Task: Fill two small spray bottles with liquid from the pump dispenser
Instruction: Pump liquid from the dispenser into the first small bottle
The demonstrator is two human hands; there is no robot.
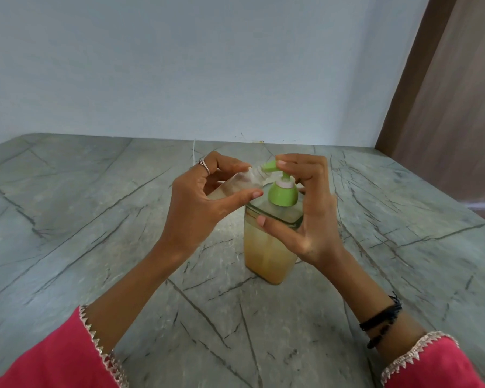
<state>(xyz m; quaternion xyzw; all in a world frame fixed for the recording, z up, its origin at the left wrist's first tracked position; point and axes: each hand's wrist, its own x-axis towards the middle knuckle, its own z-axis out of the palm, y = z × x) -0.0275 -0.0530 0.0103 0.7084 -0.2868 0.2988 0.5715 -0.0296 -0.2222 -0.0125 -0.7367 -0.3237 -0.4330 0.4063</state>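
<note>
A square clear pump dispenser (266, 253) holding yellowish liquid stands on the marble counter, topped by a green pump head (282, 193). My left hand (199, 203) holds a small clear spray bottle (237, 183), tilted, with its open threaded neck against the green spout. The small bottle has no cap on and some yellowish liquid lies in it. My right hand (308, 208) is on the dispenser: a fingertip rests on top of the pump head and the thumb presses the dispenser's front shoulder. Only one small bottle is in view.
The grey veined marble counter (95, 247) runs back to a pale blue wall (179, 65). A brown wooden panel (445, 93) stands at the right. A thin white cord (193, 152) lies near the back of the counter.
</note>
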